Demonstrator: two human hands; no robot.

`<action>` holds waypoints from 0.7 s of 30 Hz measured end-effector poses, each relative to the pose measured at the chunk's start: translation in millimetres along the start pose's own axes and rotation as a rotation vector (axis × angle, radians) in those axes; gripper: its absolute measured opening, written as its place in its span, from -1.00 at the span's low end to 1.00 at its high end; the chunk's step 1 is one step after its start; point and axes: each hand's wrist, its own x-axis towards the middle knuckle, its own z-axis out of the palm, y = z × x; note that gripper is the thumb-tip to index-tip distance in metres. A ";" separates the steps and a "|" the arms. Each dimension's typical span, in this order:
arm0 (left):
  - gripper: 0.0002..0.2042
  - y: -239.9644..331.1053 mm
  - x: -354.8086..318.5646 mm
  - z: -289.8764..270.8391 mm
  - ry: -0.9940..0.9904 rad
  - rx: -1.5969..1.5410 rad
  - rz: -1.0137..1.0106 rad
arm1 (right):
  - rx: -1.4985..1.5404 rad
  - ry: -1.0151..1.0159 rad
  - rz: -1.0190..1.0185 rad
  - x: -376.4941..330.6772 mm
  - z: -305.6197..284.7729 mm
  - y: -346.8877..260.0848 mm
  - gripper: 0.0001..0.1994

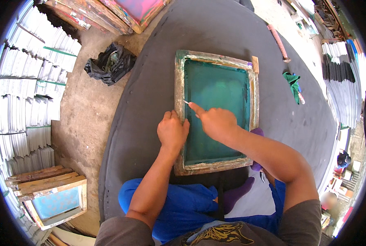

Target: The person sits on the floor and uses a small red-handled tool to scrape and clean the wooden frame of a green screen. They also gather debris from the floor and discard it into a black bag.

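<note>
A wooden screen-printing frame (pixel 255 98) with worn, paint-stained rails lies on the dark padded surface (pixel 150 82) before me, partly over my legs. Its stretched mesh (pixel 222 88) is deep green. My left hand (pixel 172 130) is closed on the left rail, thumb toward the mesh. My right hand (pixel 216 121) reaches over the mesh from the right, index finger stretched along a thin, pale, blade-like tool (pixel 186 101). The tool's tip meets the inner edge of the left rail; my fingers hide the rest of it, so its exact kind does not show.
A long tool with a reddish handle (pixel 277 39) and a green cloth (pixel 292 85) lie on the right. On the floor at left are a black plastic bag (pixel 117 67), stacked pale sheets (pixel 23 110) and a light-blue screen frame (pixel 84 197). Another person (pixel 328 201) is at lower right.
</note>
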 end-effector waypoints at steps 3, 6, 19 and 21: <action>-0.57 0.3 2.8 -5.7 -0.068 0.027 0.014 | 0.072 0.021 -0.052 5.5 -12.2 9.3 -0.57; -0.57 -0.3 2.1 -7.9 -0.072 0.015 -0.022 | 0.061 0.093 -0.097 5.3 -9.1 14.4 -0.60; -0.61 -2.3 0.2 -1.0 -0.017 -0.033 -0.036 | 0.127 0.179 -0.053 1.2 6.7 16.1 -0.61; -0.55 -1.4 0.5 -4.1 -0.037 0.002 -0.019 | 0.100 0.173 -0.047 1.1 5.3 13.8 -0.61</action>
